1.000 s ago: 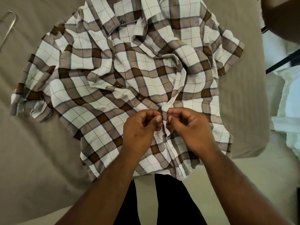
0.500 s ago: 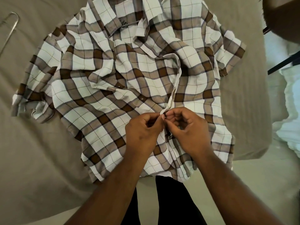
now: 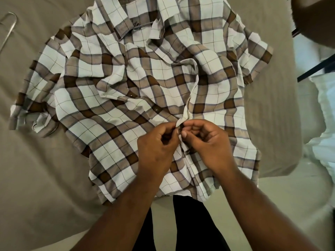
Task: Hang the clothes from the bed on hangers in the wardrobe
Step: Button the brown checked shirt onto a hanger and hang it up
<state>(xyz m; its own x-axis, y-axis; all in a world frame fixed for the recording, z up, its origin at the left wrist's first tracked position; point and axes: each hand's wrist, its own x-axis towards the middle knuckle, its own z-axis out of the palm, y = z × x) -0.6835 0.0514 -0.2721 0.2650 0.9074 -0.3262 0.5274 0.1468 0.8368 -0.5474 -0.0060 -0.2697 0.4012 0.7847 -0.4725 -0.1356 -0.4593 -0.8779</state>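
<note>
A brown and white checked shirt lies spread and wrinkled on the beige bed, collar at the far side. My left hand and my right hand meet over the shirt's front opening near its lower half. Both pinch the two edges of the placket, with a small dark button between the fingertips. Two more buttons show unfastened further up the left edge. A metal hanger lies on the bed at the far left, only partly in view.
The bed's edge runs along the right side, with pale floor beyond it. White fabric sits at the right edge, crossed by a dark bar. My dark trousers show below the shirt's hem.
Both hands have stayed at the same spot on the placket, shifting slightly up. The shirt edge between them has been pulled straighter, and the fingertips now close round the button.
</note>
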